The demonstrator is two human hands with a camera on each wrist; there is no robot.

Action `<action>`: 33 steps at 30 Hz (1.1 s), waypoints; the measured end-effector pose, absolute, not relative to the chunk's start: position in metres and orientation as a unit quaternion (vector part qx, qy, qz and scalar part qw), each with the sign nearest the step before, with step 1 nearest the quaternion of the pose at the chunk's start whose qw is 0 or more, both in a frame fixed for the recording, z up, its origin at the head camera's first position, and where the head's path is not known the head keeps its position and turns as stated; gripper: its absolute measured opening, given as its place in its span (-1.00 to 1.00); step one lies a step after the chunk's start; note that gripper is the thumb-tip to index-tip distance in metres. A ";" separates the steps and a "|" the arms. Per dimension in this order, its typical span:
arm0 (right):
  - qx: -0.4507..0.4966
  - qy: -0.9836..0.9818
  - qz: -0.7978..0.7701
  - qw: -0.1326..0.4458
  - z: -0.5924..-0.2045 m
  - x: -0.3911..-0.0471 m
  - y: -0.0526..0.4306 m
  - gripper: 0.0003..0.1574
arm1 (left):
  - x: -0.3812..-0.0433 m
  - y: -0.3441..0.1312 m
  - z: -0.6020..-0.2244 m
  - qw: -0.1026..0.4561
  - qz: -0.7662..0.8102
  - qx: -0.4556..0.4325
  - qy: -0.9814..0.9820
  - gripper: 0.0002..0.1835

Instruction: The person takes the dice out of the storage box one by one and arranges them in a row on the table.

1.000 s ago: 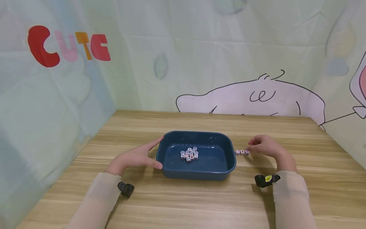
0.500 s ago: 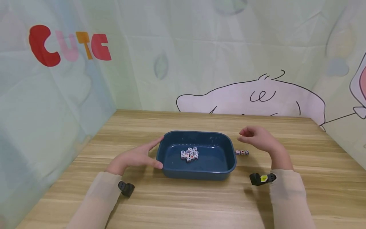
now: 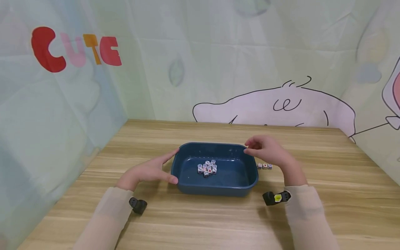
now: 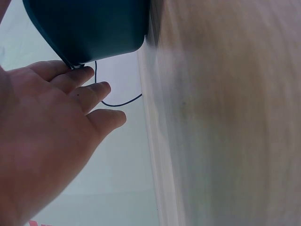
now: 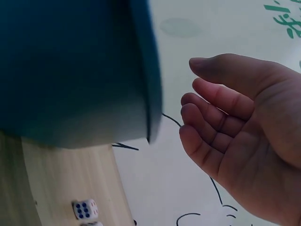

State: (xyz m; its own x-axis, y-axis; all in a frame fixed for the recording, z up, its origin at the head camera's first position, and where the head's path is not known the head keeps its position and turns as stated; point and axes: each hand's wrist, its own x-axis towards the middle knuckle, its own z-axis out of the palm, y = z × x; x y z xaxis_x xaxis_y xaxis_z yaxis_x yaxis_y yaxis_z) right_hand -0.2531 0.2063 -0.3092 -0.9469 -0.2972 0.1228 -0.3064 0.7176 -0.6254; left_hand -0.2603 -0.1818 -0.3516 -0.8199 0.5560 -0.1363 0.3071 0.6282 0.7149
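A dark blue rectangular basin (image 3: 217,191) sits on the table, with a small cluster of white dice (image 3: 207,168) on its floor. At the basin's left end my left hand (image 3: 149,173) is spread, its thumb at the near corner and its fingertips at the far one. In the left wrist view its fingers (image 4: 77,84) reach up to the basin's rim. My right hand (image 3: 268,150) hovers at the basin's far right corner. The right wrist view shows that hand (image 5: 235,122) loosely bent, with nothing in it. Three dice (image 3: 265,166) stand in a row just right of the basin.
The wood-grain table (image 3: 200,225) runs back to a pale printed cloth (image 3: 218,69) with a cartoon figure, and more of this cloth hangs at the left. One die (image 5: 85,209) of the row shows in the right wrist view.
My right hand has risen from the end of the dice row and moved left to the basin's far right corner. The left hand and the basin have stayed put.
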 end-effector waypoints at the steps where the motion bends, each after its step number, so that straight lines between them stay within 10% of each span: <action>1: 0.166 -0.927 0.338 0.004 -0.310 -0.254 0.204 -0.63 | -0.260 -0.182 -0.352 0.175 0.356 0.243 0.885 0.23; 33: 0.246 -0.916 0.312 -0.063 -0.342 -0.256 0.137 -0.72 | -0.261 -0.181 -0.352 0.182 0.360 0.239 0.883 0.23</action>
